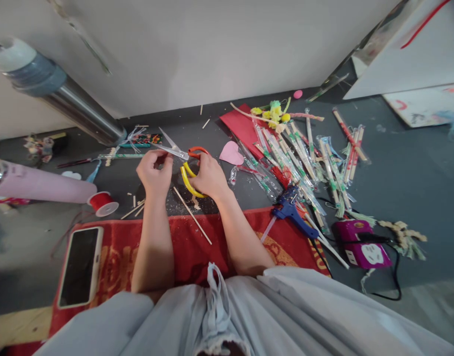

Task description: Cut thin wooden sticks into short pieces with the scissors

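Note:
My right hand [209, 177] grips a pair of scissors [182, 158] by the orange and yellow handles, with the blades open and pointing left and away. My left hand [155, 173] is curled in a pinch just left of the blades, holding something small that I cannot make out. Both hands hover over the dark floor beyond a red mat [190, 247]. A thin wooden stick [193, 216] lies on the floor and mat between my forearms.
A phone [80, 267] lies on the mat's left. A red thread spool [103, 203] and pink roll [37, 184] sit left. A blue glue gun [292, 215], purple power strip [360, 244], pink heart [231, 154], red sheet [242, 126] and several wrapped sticks [301, 158] lie right.

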`<state>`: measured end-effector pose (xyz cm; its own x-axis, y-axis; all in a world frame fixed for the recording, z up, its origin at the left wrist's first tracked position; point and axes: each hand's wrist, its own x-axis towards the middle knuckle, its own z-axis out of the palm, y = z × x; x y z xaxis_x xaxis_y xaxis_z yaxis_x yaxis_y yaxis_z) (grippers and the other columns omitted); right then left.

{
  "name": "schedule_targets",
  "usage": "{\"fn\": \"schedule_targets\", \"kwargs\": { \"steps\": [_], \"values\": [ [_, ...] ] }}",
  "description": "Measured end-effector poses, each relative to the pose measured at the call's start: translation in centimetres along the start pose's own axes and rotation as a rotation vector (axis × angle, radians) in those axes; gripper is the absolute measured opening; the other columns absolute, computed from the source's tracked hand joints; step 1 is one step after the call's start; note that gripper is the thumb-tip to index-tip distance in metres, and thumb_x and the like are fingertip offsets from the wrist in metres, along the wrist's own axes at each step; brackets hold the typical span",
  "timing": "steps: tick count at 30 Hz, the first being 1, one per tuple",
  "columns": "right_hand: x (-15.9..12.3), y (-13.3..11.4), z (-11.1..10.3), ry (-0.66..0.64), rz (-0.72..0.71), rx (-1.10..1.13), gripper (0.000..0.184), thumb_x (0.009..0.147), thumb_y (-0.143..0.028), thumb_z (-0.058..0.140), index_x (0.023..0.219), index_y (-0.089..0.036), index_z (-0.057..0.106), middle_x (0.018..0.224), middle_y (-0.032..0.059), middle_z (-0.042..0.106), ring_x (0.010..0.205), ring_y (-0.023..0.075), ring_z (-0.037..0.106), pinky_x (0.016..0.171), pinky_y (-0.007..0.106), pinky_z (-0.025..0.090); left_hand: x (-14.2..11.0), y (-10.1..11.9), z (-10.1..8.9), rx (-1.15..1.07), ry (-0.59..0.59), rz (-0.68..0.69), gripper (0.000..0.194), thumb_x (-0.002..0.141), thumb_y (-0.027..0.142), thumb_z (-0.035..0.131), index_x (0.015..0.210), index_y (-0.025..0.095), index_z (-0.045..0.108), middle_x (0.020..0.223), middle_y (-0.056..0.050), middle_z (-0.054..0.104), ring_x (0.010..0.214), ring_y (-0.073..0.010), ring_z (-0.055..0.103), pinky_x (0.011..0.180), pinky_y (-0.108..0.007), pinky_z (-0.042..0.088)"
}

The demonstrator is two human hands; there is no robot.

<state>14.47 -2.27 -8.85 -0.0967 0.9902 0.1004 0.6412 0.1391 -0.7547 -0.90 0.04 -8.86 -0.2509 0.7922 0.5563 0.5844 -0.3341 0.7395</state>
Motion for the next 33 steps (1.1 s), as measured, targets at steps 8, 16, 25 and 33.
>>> {"fn": "schedule_targets", "kwargs": {
  "steps": [8,16,25,33],
  "values": [
    [0.1,0.0,0.2,0.018,-0.032,0.009,0.047,0.074,-0.031,0.067,0.114,-0.012,0.050,0.109,0.0167,0.061,0.107,0.0305,0.058,0.098,0.048,0.046,0.1,-0.3,0.0,-0.029,-0.029,-0.027,0.013,0.077,0.030,0.067,0.081,0.018,0.067,0.073,0.000,0.064,0.067,-0.0128,0.062,0.062,-0.025,0.051],
    [0.0,0.7,0.4,-0.011,-0.123,0.028,0.049,0.078,-0.032,0.062,0.119,-0.009,0.048,0.121,0.0202,0.058,0.117,0.0319,0.053,0.105,0.048,0.040,0.5,-0.6,-0.7,-0.003,-0.066,0.021,0.011,0.075,0.029,0.069,0.073,0.018,0.067,0.072,-0.001,0.065,0.067,-0.0141,0.062,0.061,-0.027,0.051],
    [-0.1,0.9,0.0,-0.072,-0.193,0.029,0.047,0.083,-0.034,0.056,0.123,-0.010,0.045,0.123,0.0191,0.057,0.119,0.0300,0.052,0.106,0.045,0.039,0.8,1.3,-1.8,-0.036,-0.128,0.027,0.018,0.078,0.031,0.066,0.064,0.020,0.066,0.065,-0.001,0.066,0.055,-0.0125,0.060,0.054,-0.027,0.051],
    [-0.2,0.7,-0.2,-0.078,-0.206,0.079,0.042,0.084,-0.033,0.055,0.119,-0.011,0.048,0.120,0.0170,0.060,0.113,0.0283,0.056,0.102,0.045,0.043,1.0,2.2,-2.4,-0.032,-0.194,0.034,0.025,0.081,0.039,0.064,0.065,0.020,0.065,0.068,-0.002,0.067,0.059,-0.0126,0.063,0.055,-0.025,0.052]
  ]
}}
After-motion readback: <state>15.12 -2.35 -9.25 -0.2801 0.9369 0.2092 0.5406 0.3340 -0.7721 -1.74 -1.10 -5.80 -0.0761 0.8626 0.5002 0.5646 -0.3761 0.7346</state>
